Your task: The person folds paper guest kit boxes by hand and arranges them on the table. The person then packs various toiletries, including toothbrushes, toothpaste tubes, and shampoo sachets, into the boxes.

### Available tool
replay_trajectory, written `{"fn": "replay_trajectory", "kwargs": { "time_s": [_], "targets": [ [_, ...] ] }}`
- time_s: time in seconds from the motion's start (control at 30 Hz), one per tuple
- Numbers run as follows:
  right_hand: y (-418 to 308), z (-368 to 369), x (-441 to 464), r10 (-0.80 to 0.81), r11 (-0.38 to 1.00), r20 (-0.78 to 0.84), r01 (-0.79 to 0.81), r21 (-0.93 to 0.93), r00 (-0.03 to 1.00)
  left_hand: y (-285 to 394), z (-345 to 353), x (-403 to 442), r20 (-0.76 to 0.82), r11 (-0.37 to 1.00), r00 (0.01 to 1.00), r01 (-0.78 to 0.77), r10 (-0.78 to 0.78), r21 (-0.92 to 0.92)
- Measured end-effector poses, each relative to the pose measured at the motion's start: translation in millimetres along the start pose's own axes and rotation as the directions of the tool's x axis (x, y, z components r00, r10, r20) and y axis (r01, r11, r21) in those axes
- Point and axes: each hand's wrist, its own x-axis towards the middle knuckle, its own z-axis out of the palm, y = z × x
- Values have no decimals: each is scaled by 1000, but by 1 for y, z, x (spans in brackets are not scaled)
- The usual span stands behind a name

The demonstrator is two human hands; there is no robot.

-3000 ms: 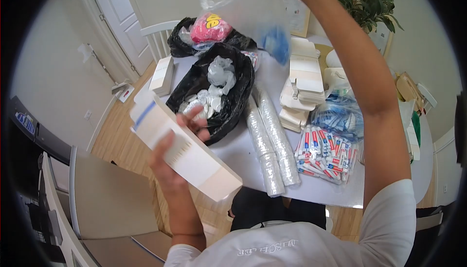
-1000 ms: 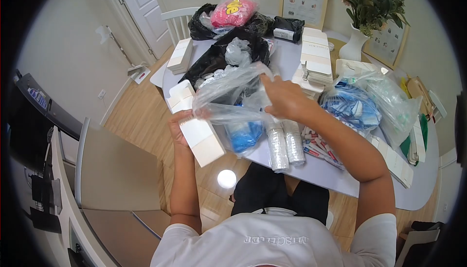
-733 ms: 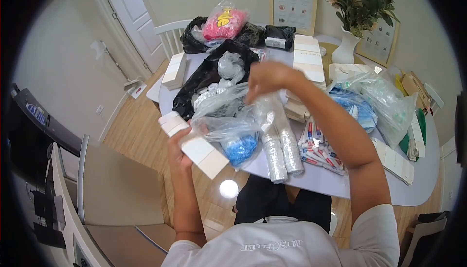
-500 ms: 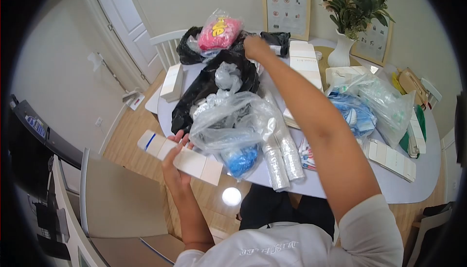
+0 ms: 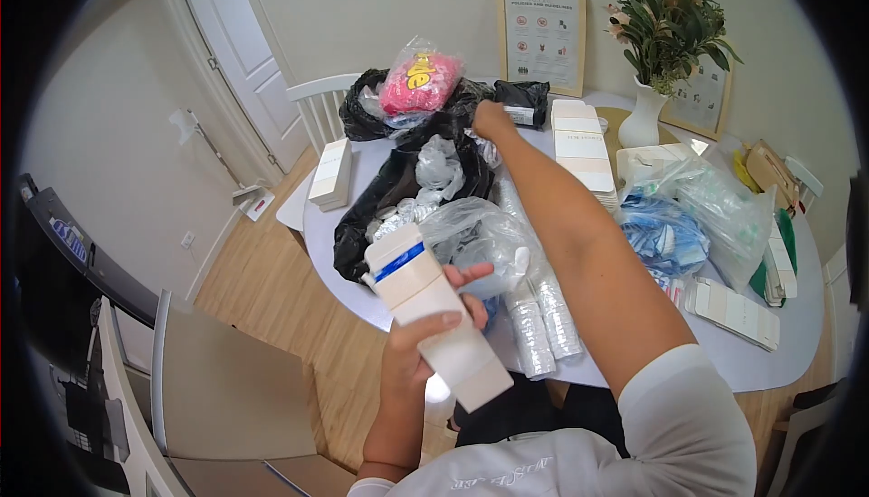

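My left hand [image 5: 412,348] grips a long, flat pale cardboard box [image 5: 466,361] with a blue stripe near its upper end. The box is tilted in front of the table's near edge, its thumb side facing me. My right arm stretches across the table, and my right hand [image 5: 493,122] looks curled at the far end of the foil-wrapped items, beside the black plastic bag [image 5: 362,225]. Its fingertips are hidden, so what they hold does not show. Under and beside my left hand lie a clear plastic bag [image 5: 475,225] and long clear-wrapped silvery rolls [image 5: 532,339].
A pink package [image 5: 421,83] lies on black plastic at the back. Stacks of pale boxes [image 5: 582,148] stand on the white table [image 5: 625,352]. At right are a bag with blue contents [image 5: 665,234], a white vase [image 5: 644,117] and more boxes [image 5: 735,311].
My left hand has raised the box and brought it rightward, turning it steeper. My right hand stays at nearly the same spot on the table. The view has shifted slightly.
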Motion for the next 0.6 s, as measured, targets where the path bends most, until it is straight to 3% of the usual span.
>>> {"fn": "replay_trajectory", "kwargs": {
  "time_s": [0.03,0.07,0.13,0.17,0.23,0.27,0.33,0.4,0.47,0.5,0.53,0.6],
  "targets": [
    [7,3,6,210,973,-170,-188,134,963,-6,-3,7,-51,1000,999,10,-10,7],
    [12,0,1,212,973,-169,-191,130,963,-11,-9,13,-103,1000,994,24,-21,19],
    [22,-8,-5,410,888,285,-450,90,866,-24,-31,24,-108,1000,994,-2,-1,-21],
    [32,7,4,409,889,282,-449,91,868,-29,-41,27,-158,997,987,-10,-2,-76],
    [54,53,36,510,603,638,-769,212,576,-35,-53,32,-234,984,972,-10,-32,-177],
    [55,48,31,505,611,638,-763,213,582,-37,-57,32,-236,984,971,-20,-22,-177],
    [56,46,14,527,534,471,-707,464,707,-40,-62,31,-218,970,975,-1,-54,-243],
    [53,35,11,541,556,456,-708,436,706,-40,-64,31,-222,969,973,2,-59,-248],
    [30,-2,-9,476,797,283,-544,262,833,-41,-62,31,-218,967,974,6,-64,-256],
    [21,-3,-7,517,754,239,-570,328,822,-41,-61,31,-219,969,973,10,-66,-248],
    [14,-7,-4,516,753,239,-569,330,822,-40,-61,31,-221,971,973,15,-69,-238],
    [-3,-25,-2,368,684,324,-490,541,872,-41,-63,30,-227,973,972,3,-57,-230]
  ]
}}
